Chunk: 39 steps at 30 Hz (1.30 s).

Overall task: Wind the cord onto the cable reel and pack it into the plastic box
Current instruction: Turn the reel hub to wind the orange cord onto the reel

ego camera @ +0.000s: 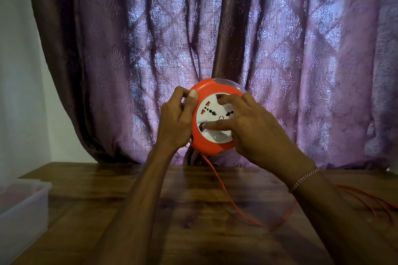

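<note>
An orange round cable reel (206,90) with a white socket face is held up in the air above the wooden table (193,211). My left hand (176,120) grips its left rim, thumb on the front. My right hand (252,127) lies over the white face, with its fingers pressed on the centre disc. An orange cord (224,187) hangs from the reel's bottom, drops to the table and loops off to the right, where more cord (370,200) lies loose. The clear plastic box (23,202) stands at the table's left edge.
A purple patterned curtain (215,38) hangs close behind the table. A pale wall (19,71) is at the left. A thread bracelet is on my right wrist.
</note>
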Each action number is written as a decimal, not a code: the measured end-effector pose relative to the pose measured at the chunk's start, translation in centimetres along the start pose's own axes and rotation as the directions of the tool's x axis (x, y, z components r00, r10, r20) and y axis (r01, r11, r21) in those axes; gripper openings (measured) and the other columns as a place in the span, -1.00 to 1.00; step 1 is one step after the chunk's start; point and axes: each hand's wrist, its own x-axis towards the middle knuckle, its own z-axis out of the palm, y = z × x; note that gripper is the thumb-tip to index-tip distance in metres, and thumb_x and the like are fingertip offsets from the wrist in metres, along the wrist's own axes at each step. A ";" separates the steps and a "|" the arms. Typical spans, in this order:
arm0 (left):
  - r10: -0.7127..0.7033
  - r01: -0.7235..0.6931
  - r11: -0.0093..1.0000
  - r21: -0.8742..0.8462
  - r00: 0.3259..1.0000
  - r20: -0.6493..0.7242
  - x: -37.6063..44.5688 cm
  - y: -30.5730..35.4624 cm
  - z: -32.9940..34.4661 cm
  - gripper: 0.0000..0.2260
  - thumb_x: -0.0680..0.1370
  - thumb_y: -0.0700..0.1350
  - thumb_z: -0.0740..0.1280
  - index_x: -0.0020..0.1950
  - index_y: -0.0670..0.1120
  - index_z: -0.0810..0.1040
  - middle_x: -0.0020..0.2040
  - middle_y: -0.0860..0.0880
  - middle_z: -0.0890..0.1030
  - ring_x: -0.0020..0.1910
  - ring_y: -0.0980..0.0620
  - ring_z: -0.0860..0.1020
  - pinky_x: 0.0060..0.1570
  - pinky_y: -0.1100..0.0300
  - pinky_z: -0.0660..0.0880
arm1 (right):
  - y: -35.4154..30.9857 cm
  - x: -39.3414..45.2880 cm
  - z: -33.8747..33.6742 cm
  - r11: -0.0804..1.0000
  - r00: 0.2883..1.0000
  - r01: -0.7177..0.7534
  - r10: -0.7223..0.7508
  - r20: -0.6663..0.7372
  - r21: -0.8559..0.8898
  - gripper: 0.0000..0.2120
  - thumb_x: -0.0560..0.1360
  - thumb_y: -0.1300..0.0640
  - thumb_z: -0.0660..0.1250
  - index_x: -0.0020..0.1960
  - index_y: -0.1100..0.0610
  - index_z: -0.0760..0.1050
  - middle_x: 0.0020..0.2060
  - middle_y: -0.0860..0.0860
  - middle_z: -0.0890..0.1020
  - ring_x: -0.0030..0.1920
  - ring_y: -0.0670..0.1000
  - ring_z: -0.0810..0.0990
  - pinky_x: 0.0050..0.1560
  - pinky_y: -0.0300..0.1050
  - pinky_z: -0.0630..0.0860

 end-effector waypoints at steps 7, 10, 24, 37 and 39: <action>0.011 -0.012 0.999 0.032 1.000 0.007 0.0 -0.2 0.2 -0.74 0.68 0.13 0.17 -0.13 0.02 0.41 -0.43 0.10 0.54 -0.50 0.17 0.41 -0.48 0.13 0.35 | -0.3 -0.3 0.0 0.996 0.992 -0.083 0.080 -0.100 -0.031 -0.54 0.41 -0.04 0.10 0.22 -0.33 0.53 0.11 0.02 0.53 0.12 0.11 0.52 -0.12 -0.01 0.45; 0.003 -0.003 1.000 0.007 1.000 0.001 0.0 -0.1 0.1 -0.74 0.67 0.15 0.17 -0.16 0.06 0.39 -0.46 0.10 0.52 -0.52 0.18 0.37 -0.51 0.15 0.31 | -0.3 -0.3 0.4 0.982 0.970 -0.187 0.184 -0.161 0.001 -0.50 0.38 -0.29 0.29 0.33 -0.34 0.43 -0.03 -0.01 0.62 -0.02 0.09 0.61 -0.18 -0.04 0.52; -0.016 0.016 0.999 -0.036 1.000 -0.011 0.0 0.2 -0.1 -0.73 0.65 0.17 0.17 -0.19 0.09 0.39 -0.42 0.01 0.49 -0.45 0.09 0.42 -0.47 -0.07 0.36 | 0.0 0.0 0.3 0.986 0.906 0.021 0.052 -0.420 0.168 -0.81 0.52 -0.02 0.33 0.04 0.00 0.67 -0.15 -0.02 0.60 -0.08 0.08 0.48 -0.24 0.02 0.49; -0.004 0.005 1.000 -0.012 1.000 0.017 0.0 0.0 0.0 -0.73 0.66 0.18 0.17 -0.17 0.09 0.39 -0.46 0.07 0.49 -0.51 0.18 0.36 -0.51 0.04 0.31 | 0.3 -0.2 0.0 0.995 0.993 0.061 -0.068 -0.097 -0.074 -0.53 0.43 0.00 0.01 0.10 -0.30 0.62 0.31 -0.05 0.51 0.16 0.08 0.35 -0.06 0.01 0.36; -0.001 0.001 1.000 -0.003 1.000 0.021 0.0 0.0 0.0 -0.74 0.66 0.17 0.17 -0.17 0.11 0.39 -0.46 0.08 0.49 -0.52 0.19 0.36 -0.51 0.11 0.29 | 0.3 -0.2 0.0 0.994 0.993 0.046 -0.056 -0.101 -0.101 -0.52 0.43 0.00 0.01 0.14 -0.31 0.60 0.27 -0.02 0.51 0.15 0.11 0.39 -0.08 0.03 0.38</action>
